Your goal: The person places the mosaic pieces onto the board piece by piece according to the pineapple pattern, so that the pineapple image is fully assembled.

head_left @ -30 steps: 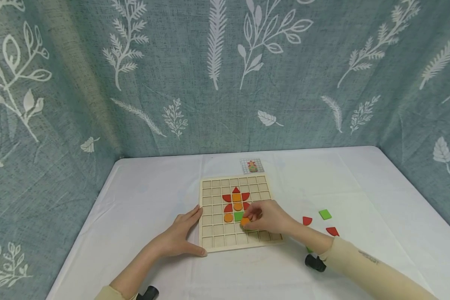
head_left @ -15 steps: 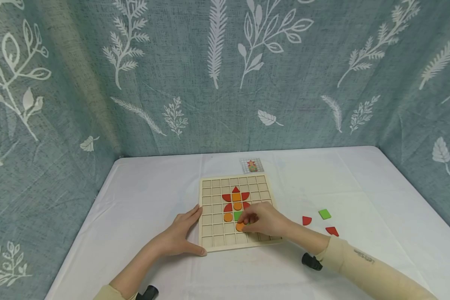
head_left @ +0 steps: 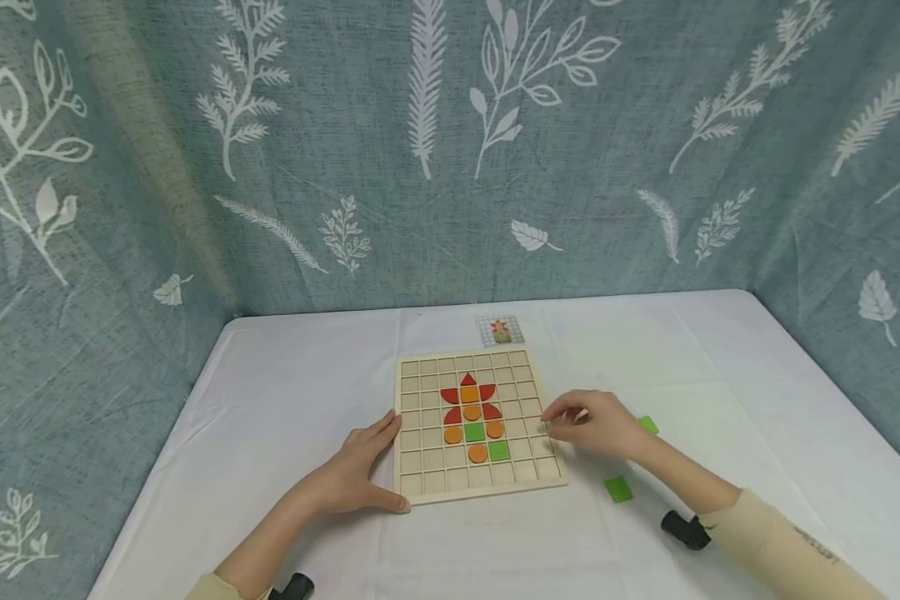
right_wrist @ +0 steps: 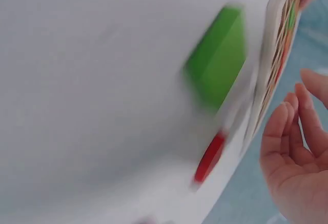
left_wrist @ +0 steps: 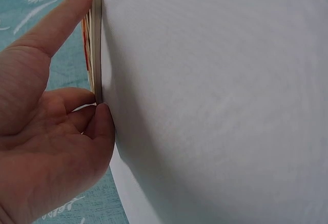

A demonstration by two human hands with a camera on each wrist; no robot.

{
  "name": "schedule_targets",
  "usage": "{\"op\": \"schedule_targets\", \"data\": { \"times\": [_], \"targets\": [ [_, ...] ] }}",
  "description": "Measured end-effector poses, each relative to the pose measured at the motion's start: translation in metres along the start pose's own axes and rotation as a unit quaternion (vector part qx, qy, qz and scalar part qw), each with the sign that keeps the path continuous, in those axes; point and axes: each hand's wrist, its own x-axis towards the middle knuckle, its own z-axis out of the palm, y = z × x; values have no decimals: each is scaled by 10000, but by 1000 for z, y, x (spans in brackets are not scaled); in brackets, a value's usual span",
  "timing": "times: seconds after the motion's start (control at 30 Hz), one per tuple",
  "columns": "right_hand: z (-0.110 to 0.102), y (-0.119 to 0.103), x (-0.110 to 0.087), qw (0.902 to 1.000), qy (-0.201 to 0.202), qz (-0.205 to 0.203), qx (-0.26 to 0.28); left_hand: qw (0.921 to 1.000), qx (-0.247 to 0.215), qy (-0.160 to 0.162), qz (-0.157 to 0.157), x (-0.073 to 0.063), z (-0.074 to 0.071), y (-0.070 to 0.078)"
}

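A wooden grid board point(head_left: 437, 481) lies on the white-covered table, with coloured pieces set in its cells. Among them are an orange disc point(head_left: 477, 452), a green square point(head_left: 499, 451), another green square point(head_left: 475, 431) and a red triangle point(head_left: 468, 379). My left hand point(head_left: 352, 475) rests against the board's left side, with fingertips at the edge and the thumb by the front corner. Just over the board's right edge, my right hand point(head_left: 596, 423) hovers with bent, relaxed fingers and nothing between them. In the right wrist view its fingers point(right_wrist: 275, 124) are likewise bare.
A loose green square point(head_left: 618, 489) lies right of the board, and another green square point(head_left: 648, 424) shows behind the right wrist. A red piece point(right_wrist: 209, 157) appears in the right wrist view. A small pattern card point(head_left: 500, 331) lies beyond the board; a patterned curtain point(head_left: 390, 167) hangs behind.
The right hand has put the orange disc into a lower cell, let go and moved right to the board's edge. The left hand has stayed at the board.
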Motion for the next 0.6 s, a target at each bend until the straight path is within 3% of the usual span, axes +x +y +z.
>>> {"op": "schedule_targets", "data": {
  "times": [0.17,0.33,0.6],
  "targets": [
    [-31,20,-24,9983,49,536,-223,10000,-4,-29,77,-4,-3,1],
    [-58,38,-42,9961,25,762,-435,10000,7,-11,51,-7,-4,0],
    [-74,61,-61,9930,-231,1095,-373,10000,-31,-27,62,-9,-3,-2]
  ]
}}
